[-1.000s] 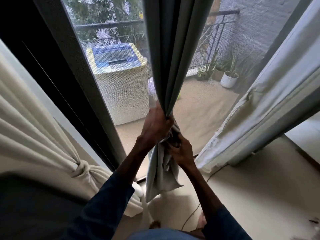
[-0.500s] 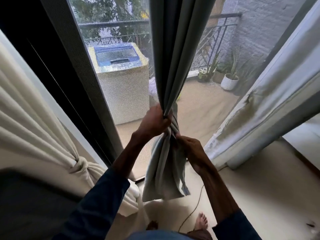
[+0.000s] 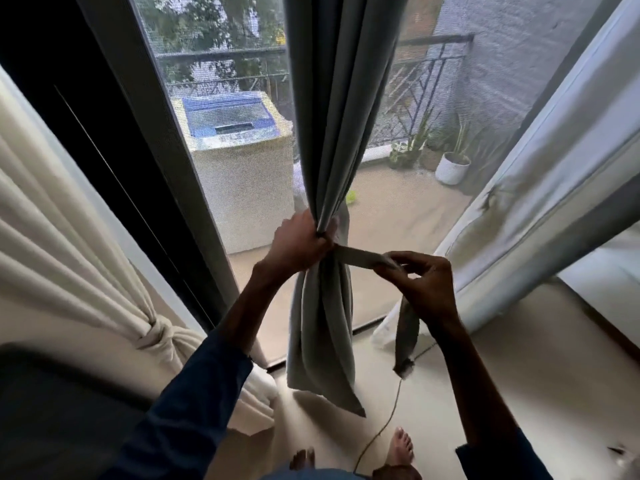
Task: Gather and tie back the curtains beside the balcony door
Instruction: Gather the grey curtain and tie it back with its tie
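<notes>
While the grey curtain (image 3: 332, 116) is squeezed into a bunch by the curled fingers of the left hand (image 3: 298, 244), a cloth strip (image 3: 360, 256) is pinched by the right hand (image 3: 422, 285) just beside them. Its loose end is seen below the right fingers. Far beyond the fingers, a green plant (image 3: 462, 140) is held in a white pot (image 3: 452, 169).

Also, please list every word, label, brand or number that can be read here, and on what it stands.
No text can be read.
The washing machine outside shows pale marks on its top panel, but they are too blurred to read.
</notes>
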Demonstrator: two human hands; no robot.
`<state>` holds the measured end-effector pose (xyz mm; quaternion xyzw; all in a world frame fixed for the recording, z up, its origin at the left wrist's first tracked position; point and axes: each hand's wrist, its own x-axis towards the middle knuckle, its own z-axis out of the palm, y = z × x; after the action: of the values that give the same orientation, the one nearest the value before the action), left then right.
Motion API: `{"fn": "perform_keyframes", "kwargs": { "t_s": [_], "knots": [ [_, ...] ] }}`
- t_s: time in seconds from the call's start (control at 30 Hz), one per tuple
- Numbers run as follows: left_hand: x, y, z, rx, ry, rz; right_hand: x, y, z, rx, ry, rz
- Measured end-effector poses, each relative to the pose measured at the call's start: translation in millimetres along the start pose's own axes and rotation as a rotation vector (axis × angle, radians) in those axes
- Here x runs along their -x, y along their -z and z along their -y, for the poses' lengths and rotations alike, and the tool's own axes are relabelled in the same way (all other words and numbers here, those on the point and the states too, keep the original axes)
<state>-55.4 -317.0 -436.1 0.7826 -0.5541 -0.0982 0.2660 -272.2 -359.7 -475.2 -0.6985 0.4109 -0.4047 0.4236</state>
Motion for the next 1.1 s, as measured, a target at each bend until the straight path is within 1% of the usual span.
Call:
{"fn": "perform_keyframes", "kwargs": {
  "t_s": [0.1, 0.17, 0.23, 0.37, 0.4, 0.47, 0.5, 0.57, 0.67, 0.77, 0.9, 1.0, 1.03, 1.1],
  "knots": [
    [5.4, -0.2, -3.0, -0.008, 0.026, -0.010, -4.4, 13.9, 7.7, 0.021, 0.027, 0.052],
    [3.6, 1.4, -7.9, 0.024, 0.111, -0.061, -1.4, 18.5, 26.2, 0.024, 0.042, 0.147],
    [-4.7, 2.3, -9.5, 0.072, 0.185, -0.094, 7.7, 15.7, 47.0, 0.047, 0.110, 0.187],
    [-23.1, 3.6, -5.2, 0.225, 0.293, -0.133, 30.2, -7.5, 73.2, 0.133, 0.306, 0.204],
    [-25.2, 3.0, -3.1, 0.244, 0.299, -0.134, 30.7, -9.4, 71.5, 0.138, 0.303, 0.184],
    [-24.3, 2.9, 2.6, 0.244, 0.284, -0.148, 24.1, -3.1, 59.9, 0.092, 0.227, 0.114],
    [-21.5, 3.2, 6.6, 0.247, 0.248, -0.156, 18.9, 4.3, 51.5, 0.076, 0.193, 0.067],
    [-13.4, 2.2, 15.9, 0.320, 0.098, -0.122, 7.4, 20.9, 35.8, 0.103, 0.157, -0.005],
    [5.2, -3.3, 25.7, 0.484, -0.139, 0.046, -12.9, 35.0, 21.1, 0.166, 0.119, -0.068],
    [17.9, -14.0, 27.0, 0.601, -0.278, 0.195, -33.3, 31.6, 8.9, 0.173, 0.043, -0.087],
    [24.1, -12.1, 19.2, 0.664, -0.275, 0.316, -52.6, 5.8, -1.4, 0.153, 0.028, -0.049],
    [22.2, -7.5, 16.5, 0.655, -0.318, 0.408, -57.2, -22.2, 11.6, 0.248, 0.089, 0.057],
    [19.7, -7.7, 17.8, 0.615, -0.363, 0.393, -55.6, -30.4, 18.5, 0.257, 0.078, 0.114],
    [11.6, -11.3, 25.8, 0.378, -0.466, 0.249, -54.6, -42.8, 26.9, 0.246, 0.032, 0.206]
  ]
}}
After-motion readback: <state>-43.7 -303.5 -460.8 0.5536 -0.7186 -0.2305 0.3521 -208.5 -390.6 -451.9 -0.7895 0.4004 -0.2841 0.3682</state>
